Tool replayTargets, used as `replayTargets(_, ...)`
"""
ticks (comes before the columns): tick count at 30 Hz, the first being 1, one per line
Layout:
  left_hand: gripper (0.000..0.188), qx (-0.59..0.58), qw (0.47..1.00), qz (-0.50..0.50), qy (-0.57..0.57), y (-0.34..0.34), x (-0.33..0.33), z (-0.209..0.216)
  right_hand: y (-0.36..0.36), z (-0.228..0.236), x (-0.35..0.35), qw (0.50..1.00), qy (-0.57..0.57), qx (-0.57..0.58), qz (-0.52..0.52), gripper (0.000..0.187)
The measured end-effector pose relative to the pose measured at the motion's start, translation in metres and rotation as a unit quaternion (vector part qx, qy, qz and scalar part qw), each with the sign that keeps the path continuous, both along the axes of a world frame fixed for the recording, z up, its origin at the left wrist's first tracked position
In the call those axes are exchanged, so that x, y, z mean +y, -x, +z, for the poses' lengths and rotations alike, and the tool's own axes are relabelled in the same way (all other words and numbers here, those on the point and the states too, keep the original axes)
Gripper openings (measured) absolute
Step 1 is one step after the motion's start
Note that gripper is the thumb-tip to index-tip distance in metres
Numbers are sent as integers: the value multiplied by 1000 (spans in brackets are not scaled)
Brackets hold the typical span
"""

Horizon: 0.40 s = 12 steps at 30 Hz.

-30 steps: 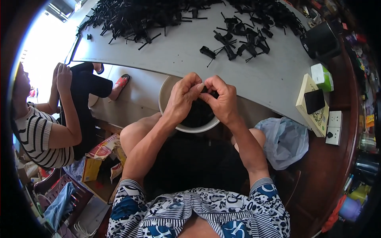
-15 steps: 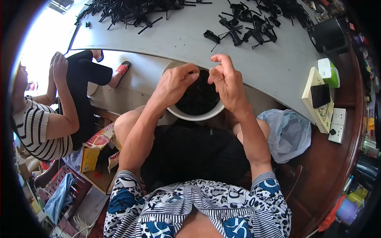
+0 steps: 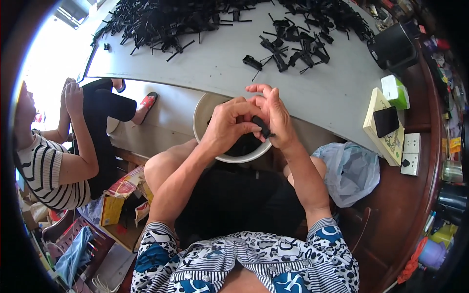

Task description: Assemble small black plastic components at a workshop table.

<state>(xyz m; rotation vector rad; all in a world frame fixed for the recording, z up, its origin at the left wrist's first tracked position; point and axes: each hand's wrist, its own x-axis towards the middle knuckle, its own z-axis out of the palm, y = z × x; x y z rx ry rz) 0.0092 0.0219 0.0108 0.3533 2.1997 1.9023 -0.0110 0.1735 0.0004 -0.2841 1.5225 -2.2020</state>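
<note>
A small black plastic part (image 3: 261, 126) sits between my two hands. My left hand (image 3: 224, 124) is closed, its thumb and fingers pinching the part from the left. Against the part's other side lies my right hand (image 3: 280, 119), some fingers curled in around it and others raised; its grip is partly hidden. Both hands are above a round pale tub (image 3: 200, 113) between my knees. Dark pieces (image 3: 244, 146) show inside the tub, though my hands cover much of them.
Black plastic assemblies with thin legs (image 3: 161, 27) are heaped along the far side of the grey table (image 3: 185, 73). At right are a black jug (image 3: 395, 46), a phone (image 3: 386, 121) on a box and a plastic bag (image 3: 354, 178). A seated person (image 3: 73, 156) is at left.
My hands have come together over the tub, and the black part now shows between them. The view has shifted slightly, with the tabletop appearing lower.
</note>
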Motion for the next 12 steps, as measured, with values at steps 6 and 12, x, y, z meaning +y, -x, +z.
replayTargets(6, 15, -93, 984, 48, -144, 7, -17, 4, 12, 8, 17, 972, -46, 211, -95, 47)
replayTargets(12, 16, -129, 983, 30, -131, 8, -18, 9, 11, 4, 26, 988, 2, 152, 30, 32)
